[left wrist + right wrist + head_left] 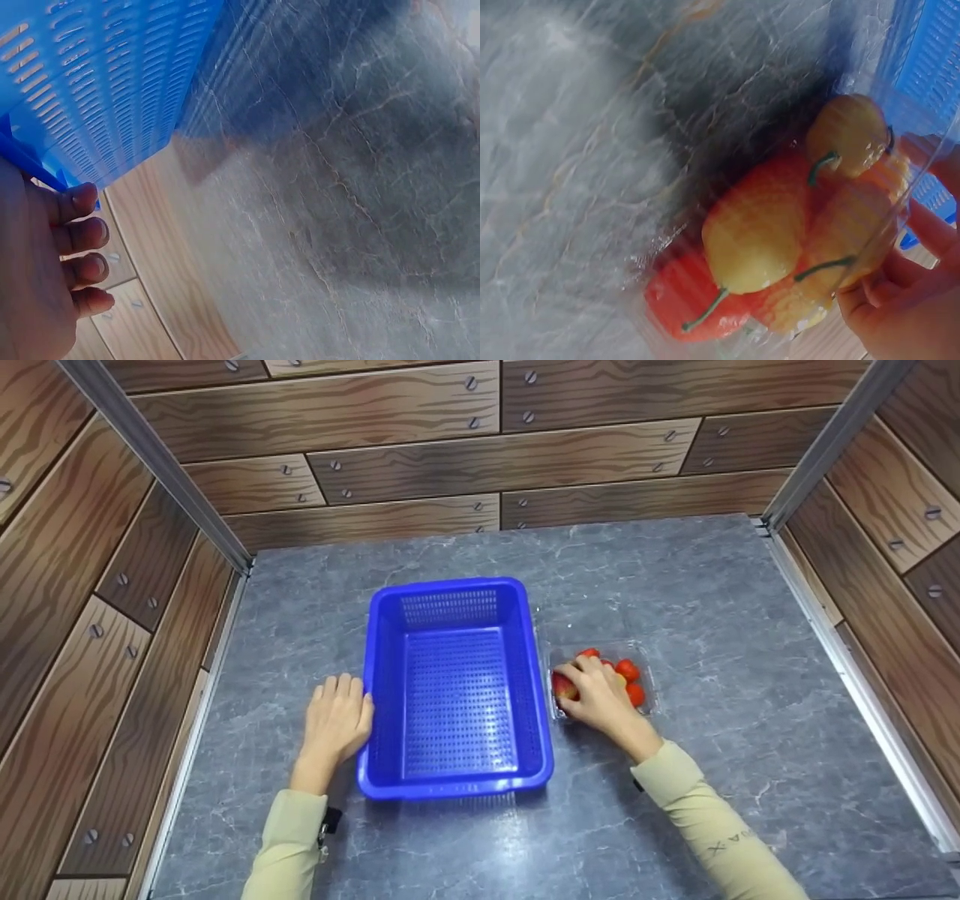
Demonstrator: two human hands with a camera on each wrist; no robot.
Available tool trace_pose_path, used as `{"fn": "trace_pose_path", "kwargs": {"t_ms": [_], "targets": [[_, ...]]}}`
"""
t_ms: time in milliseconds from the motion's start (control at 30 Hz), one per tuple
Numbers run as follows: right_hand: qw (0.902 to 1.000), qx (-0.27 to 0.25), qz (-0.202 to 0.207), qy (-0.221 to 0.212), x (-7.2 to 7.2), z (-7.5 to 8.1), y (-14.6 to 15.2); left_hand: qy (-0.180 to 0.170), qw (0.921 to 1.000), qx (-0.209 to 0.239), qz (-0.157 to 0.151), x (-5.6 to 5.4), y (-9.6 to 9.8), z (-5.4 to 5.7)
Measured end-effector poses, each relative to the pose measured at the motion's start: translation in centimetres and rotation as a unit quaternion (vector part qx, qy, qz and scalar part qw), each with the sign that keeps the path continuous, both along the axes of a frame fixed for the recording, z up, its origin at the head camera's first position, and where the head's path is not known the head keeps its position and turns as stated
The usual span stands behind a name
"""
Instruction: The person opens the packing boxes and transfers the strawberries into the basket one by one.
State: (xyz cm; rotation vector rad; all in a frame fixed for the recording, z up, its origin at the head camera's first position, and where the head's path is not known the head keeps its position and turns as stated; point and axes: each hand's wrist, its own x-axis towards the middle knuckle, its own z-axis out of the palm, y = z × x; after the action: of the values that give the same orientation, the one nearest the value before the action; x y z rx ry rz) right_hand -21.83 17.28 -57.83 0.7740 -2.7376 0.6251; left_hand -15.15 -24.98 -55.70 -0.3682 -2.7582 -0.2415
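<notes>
- A person's right hand [601, 699] curls thumb and fingers around a glossy red-and-yellow rounded fruit [564, 688], low inside a clear, thin-walled plastic box [650, 676]
- Other red and yellow fruits [635, 694], some with green stems, crowd the box, which sits on a grey marbled table [720, 622] just beside a deep blue rectangular plastic basket [454, 790]
- At the basket's opposite long side, the left hand [337, 718] rests against the rim with bent fingers; whether it truly grips the rim cannot be told
- Risk at the box: a smooth, curved skin could slip from the fingertips, and neighbours packed so tightly could be dragged up or rolled aside
- The light box looks likely to slide or tip should fingers catch its wall, as no hand steadies it
- A push from the left hand could shove the basket into the box
</notes>
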Motion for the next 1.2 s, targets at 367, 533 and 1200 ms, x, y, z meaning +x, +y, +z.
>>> {"fn": "trace_pose_path", "kwargs": {"t_ms": [367,533,1200], "targets": [[0.9974,-0.057,0.022,-0.038,0.0,-0.2,0.0,0.003,1.0,0.0,-0.002,-0.1,0.1,-0.1],[0.9964,-0.065,0.028,-0.047,0.0,0.1,0.0,-0.017,0.9999,0.002,0.004,0.0,0.0,-0.1],[0.9966,-0.066,-0.017,-0.047,0.9,3.3,-0.2,-0.025,0.9997,0.008,0.005,-0.1,0.0,-0.1]]}}
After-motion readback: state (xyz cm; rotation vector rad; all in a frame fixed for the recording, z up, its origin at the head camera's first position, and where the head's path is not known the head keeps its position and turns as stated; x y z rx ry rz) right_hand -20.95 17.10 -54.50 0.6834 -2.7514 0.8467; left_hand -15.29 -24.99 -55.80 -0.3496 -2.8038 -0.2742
